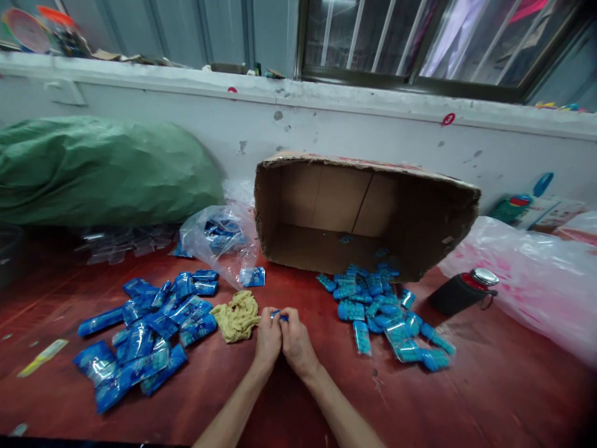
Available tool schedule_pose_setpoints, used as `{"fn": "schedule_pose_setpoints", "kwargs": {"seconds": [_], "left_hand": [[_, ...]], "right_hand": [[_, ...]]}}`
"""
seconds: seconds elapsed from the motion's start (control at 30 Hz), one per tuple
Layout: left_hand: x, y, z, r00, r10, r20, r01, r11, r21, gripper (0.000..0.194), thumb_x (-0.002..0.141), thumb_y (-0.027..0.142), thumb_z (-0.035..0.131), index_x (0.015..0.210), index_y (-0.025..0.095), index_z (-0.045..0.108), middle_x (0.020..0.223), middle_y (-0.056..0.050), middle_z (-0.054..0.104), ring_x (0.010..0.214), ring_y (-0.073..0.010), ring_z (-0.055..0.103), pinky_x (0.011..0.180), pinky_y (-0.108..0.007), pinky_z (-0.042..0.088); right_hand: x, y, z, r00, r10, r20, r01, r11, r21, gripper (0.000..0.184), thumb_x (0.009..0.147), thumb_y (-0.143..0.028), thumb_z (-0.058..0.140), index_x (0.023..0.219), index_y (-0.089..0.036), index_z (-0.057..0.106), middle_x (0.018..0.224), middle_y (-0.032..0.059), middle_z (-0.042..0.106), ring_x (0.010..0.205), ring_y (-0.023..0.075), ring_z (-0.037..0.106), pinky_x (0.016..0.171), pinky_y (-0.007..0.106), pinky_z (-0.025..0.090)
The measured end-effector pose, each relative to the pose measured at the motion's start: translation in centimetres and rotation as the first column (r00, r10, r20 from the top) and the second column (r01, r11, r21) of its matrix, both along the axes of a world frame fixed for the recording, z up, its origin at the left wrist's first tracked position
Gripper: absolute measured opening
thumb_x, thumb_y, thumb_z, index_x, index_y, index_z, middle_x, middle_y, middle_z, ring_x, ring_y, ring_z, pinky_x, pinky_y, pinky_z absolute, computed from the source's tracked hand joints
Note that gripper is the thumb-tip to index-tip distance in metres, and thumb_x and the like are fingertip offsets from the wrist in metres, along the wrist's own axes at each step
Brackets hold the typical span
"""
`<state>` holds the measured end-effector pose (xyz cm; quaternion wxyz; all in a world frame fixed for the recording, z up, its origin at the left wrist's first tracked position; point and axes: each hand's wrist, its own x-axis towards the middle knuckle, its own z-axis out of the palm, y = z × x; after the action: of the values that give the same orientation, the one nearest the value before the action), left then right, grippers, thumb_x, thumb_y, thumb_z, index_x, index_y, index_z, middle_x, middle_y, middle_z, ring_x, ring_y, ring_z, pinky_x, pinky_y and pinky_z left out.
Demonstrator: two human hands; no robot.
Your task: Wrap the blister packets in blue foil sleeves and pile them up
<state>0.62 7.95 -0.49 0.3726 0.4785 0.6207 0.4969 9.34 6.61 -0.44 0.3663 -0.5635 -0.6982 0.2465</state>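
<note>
My left hand (pixel 269 339) and my right hand (pixel 297 341) meet at the middle of the red table, fingers closed on a small blue packet (pixel 278 315). Most of that packet is hidden by my fingers. Just left of my hands lies a crumpled yellow cloth (pixel 237 316). Beyond it, a pile of shiny blue packets (pixel 144 330) spreads over the left side. To the right, a heap of light-blue pieces in clear wrap (pixel 373 298) spills out from the mouth of a cardboard box.
The cardboard box (pixel 321 199) lies on its side against the wall. A clear bag (pixel 219 239) with blue packets sits left of it, near a large green sack (pixel 107 171). A dark bottle (pixel 459 292) lies tilted at right by pink-and-clear plastic (pixel 527 280). A yellow cutter-like strip (pixel 43 358) lies far left.
</note>
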Motion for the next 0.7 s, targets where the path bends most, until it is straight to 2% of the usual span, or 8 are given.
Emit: {"fn": "schedule_pose_setpoints", "kwargs": {"seconds": [0.2, 0.37, 0.47, 0.53, 0.63, 0.7], "left_hand": [[-0.2, -0.5, 0.2, 0.996, -0.071, 0.061, 0.072, 0.997, -0.014, 0.006, 0.069, 0.024, 0.042, 0.073, 0.021, 0.043, 0.061, 0.004, 0.046, 0.057, -0.0128, 0.048, 0.056, -0.025, 0.039], [-1.2, 0.4, 0.6, 0.974, -0.216, 0.068, 0.217, 0.976, -0.004, 0.031, 0.065, 0.015, 0.041, 0.095, 0.017, 0.044, 0.074, 0.001, 0.052, 0.065, -0.0119, 0.052, 0.060, -0.025, 0.042], [-1.4, 2.0, 1.0, 0.953, -0.304, -0.001, 0.304, 0.952, 0.014, 0.048, 0.061, 0.009, 0.039, 0.108, 0.017, 0.040, 0.077, 0.001, 0.053, 0.062, -0.0104, 0.051, 0.058, -0.023, 0.042], [-1.3, 3.2, 1.0, 0.946, -0.314, -0.078, 0.316, 0.949, 0.012, 0.056, 0.058, 0.004, 0.039, 0.112, 0.017, 0.038, 0.077, 0.001, 0.053, 0.062, -0.0107, 0.051, 0.059, -0.025, 0.043], [-0.8, 3.9, 0.5, 0.933, -0.294, -0.210, 0.304, 0.953, 0.017, 0.065, 0.055, 0.000, 0.039, 0.118, 0.014, 0.038, 0.091, -0.006, 0.055, 0.082, -0.0165, 0.054, 0.076, -0.033, 0.042], [-0.3, 3.5, 0.2, 0.910, -0.291, -0.294, 0.312, 0.950, 0.026, 0.064, 0.058, -0.001, 0.040, 0.121, 0.013, 0.040, 0.106, -0.013, 0.052, 0.098, -0.0215, 0.051, 0.087, -0.039, 0.037]], "right_hand": [[1.1, 0.8, -0.2, 0.998, -0.026, -0.058, 0.025, 1.000, -0.019, 0.022, 0.086, -0.020, 0.027, 0.101, -0.017, 0.041, 0.086, 0.0062, 0.059, 0.077, 0.0173, 0.059, 0.069, 0.026, 0.043], [1.9, 0.5, 0.2, 0.988, 0.057, -0.144, -0.057, 0.998, 0.004, 0.029, 0.079, -0.015, 0.037, 0.108, -0.018, 0.040, 0.100, 0.0053, 0.056, 0.088, 0.0146, 0.056, 0.078, 0.025, 0.043], [2.2, 1.8, 0.6, 0.989, 0.020, -0.147, -0.022, 1.000, -0.012, 0.032, 0.075, -0.011, 0.037, 0.106, -0.016, 0.040, 0.098, 0.0056, 0.055, 0.088, 0.0143, 0.055, 0.078, 0.025, 0.043], [2.2, 2.9, 0.7, 0.994, -0.032, -0.101, 0.028, 0.999, -0.031, 0.032, 0.073, -0.008, 0.037, 0.104, -0.015, 0.041, 0.096, 0.0064, 0.055, 0.088, 0.0155, 0.054, 0.079, 0.026, 0.043], [1.8, 3.8, 0.3, 0.997, -0.074, 0.013, 0.074, 0.995, -0.065, 0.035, 0.070, -0.004, 0.038, 0.102, -0.015, 0.045, 0.099, 0.0087, 0.053, 0.093, 0.0180, 0.052, 0.080, 0.029, 0.041], [1.6, 3.8, -0.1, 0.991, -0.082, 0.106, 0.092, 0.991, -0.092, 0.035, 0.071, -0.004, 0.038, 0.102, -0.016, 0.049, 0.100, 0.0102, 0.053, 0.093, 0.0207, 0.052, 0.079, 0.033, 0.040]]}}
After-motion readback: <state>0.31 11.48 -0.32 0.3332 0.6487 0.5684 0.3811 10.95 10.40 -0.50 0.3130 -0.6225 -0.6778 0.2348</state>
